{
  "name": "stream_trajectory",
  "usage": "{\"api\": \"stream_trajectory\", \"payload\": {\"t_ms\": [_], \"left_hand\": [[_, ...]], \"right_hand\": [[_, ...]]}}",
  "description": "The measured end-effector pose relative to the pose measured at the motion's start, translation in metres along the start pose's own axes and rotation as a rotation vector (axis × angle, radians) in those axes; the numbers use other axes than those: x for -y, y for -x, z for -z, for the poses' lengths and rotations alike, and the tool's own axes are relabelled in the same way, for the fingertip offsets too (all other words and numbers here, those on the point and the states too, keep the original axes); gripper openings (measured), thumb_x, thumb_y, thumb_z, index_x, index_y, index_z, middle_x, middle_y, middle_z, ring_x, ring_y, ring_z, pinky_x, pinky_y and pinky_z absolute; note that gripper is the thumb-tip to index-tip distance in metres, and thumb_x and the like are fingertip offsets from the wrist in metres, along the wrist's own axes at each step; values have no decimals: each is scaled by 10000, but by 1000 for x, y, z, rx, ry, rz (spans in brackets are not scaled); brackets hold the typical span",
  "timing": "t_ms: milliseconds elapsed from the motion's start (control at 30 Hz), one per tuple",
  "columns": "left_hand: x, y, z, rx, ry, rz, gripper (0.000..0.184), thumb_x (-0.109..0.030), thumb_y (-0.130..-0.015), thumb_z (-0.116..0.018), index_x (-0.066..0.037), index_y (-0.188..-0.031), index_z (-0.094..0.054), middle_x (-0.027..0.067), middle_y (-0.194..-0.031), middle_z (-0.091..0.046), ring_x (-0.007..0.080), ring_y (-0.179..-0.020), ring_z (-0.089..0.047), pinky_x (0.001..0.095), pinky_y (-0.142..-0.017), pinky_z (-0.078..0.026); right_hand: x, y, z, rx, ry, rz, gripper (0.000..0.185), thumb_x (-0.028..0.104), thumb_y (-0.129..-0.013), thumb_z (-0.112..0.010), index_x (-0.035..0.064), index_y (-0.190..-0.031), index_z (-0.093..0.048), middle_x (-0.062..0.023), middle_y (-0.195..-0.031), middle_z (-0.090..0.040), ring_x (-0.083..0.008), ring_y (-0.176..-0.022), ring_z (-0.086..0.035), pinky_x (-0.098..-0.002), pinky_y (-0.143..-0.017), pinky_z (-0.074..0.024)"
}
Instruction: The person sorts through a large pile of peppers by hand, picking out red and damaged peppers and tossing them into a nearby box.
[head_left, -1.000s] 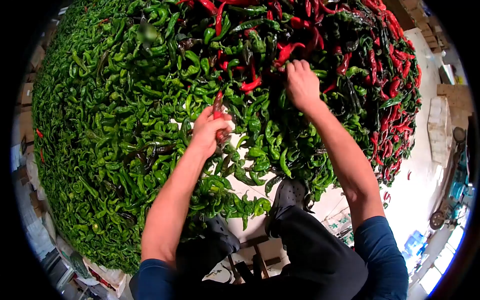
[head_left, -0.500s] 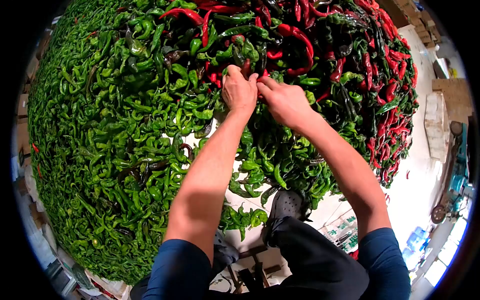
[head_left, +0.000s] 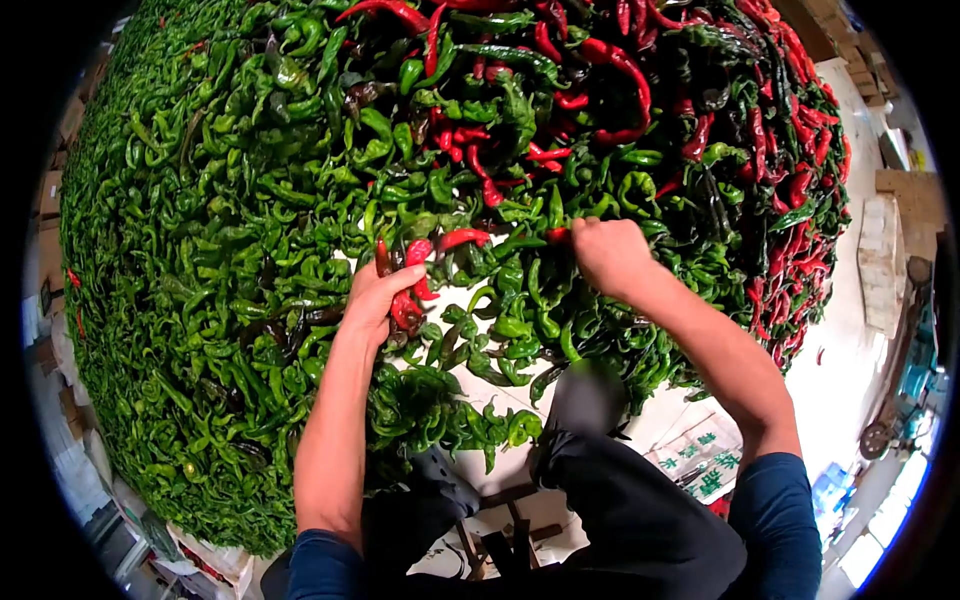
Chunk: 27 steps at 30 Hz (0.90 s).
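Several red chili peppers [head_left: 418, 262] are gripped in my left hand [head_left: 372, 300], its thumb laid across them above the green chili peppers [head_left: 300, 285]. To the right, my right hand [head_left: 612, 258] is closed with its fingers curled down. A short red chili pepper [head_left: 557, 236] pokes out at its fingertips; most of it is hidden by the hand. Between the hands, another red pepper [head_left: 463, 238] points right from beside the left-hand bunch. Above them, loose red peppers [head_left: 485, 180] lie among the green ones.
A huge heap of green peppers [head_left: 180, 330] spreads to the left. Red and dark peppers [head_left: 790, 200] edge the heap at the right. My shoe [head_left: 588, 395] stands on the pale floor [head_left: 500, 470] close to the heap. Boxes [head_left: 880, 265] and a printed sack [head_left: 705, 460] are at the right.
My hands were together at the upper middle and are now apart and lower. The left moved down-left, with red peppers now visible in it; the right moved down-right. The view shifted slightly.
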<state>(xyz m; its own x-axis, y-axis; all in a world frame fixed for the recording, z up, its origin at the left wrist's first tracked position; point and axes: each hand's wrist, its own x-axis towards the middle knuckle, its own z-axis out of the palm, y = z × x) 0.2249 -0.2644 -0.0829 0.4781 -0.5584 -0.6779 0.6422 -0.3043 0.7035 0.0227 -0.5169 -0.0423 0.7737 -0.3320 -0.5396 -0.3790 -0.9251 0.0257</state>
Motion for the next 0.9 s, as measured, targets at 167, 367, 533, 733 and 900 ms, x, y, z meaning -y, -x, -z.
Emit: {"api": "stream_trajectory", "payload": {"t_ms": [167,367,533,733,900], "left_hand": [[30,-1,38,-49,144,37,321,-183,-877,-733,-33,-1140,-626,47,-1010,-663,149,-896,-639,317,-815,-532],[40,-7,42,-75,195,-10,290,-232,-875,-745,-49,-1076,-643,30,-976,-672,141,-873,-633,319,-807,-527],[28,12,11,-85,-388,-72,275,-127,-819,-747,-17,-1062,-679,45,-911,-708,144,-790,-651,296,-761,-523],[52,-5,-68,51,-1329,-742,300,-100,-780,-674,-33,-1042,-545,140,-971,-669,370,-833,-672,476,-735,-533],[77,-21,-73,-23,-1436,-547,330,-95,-784,-679,-51,-1054,-493,161,-944,-629,374,-830,-661,480,-699,-530]], "right_hand": [[-16,31,22,155,-183,68,311,276,-780,-705,73,-1008,-647,-166,-878,-699,-359,-874,-679,-472,-771,-537],[-20,39,12,36,-445,-9,361,307,-784,-763,42,-979,-614,-160,-844,-683,-370,-821,-654,-451,-719,-499],[-24,49,-10,11,-792,-103,267,204,-823,-737,27,-978,-608,-90,-809,-698,-234,-769,-665,-363,-683,-505],[3,64,7,224,-1422,-133,192,162,-864,-693,33,-980,-609,-52,-769,-692,-111,-608,-631,-252,-510,-492],[19,36,-11,168,-1741,-160,240,77,-808,-678,7,-1018,-584,-67,-806,-662,-161,-672,-672,-266,-496,-491]]}}
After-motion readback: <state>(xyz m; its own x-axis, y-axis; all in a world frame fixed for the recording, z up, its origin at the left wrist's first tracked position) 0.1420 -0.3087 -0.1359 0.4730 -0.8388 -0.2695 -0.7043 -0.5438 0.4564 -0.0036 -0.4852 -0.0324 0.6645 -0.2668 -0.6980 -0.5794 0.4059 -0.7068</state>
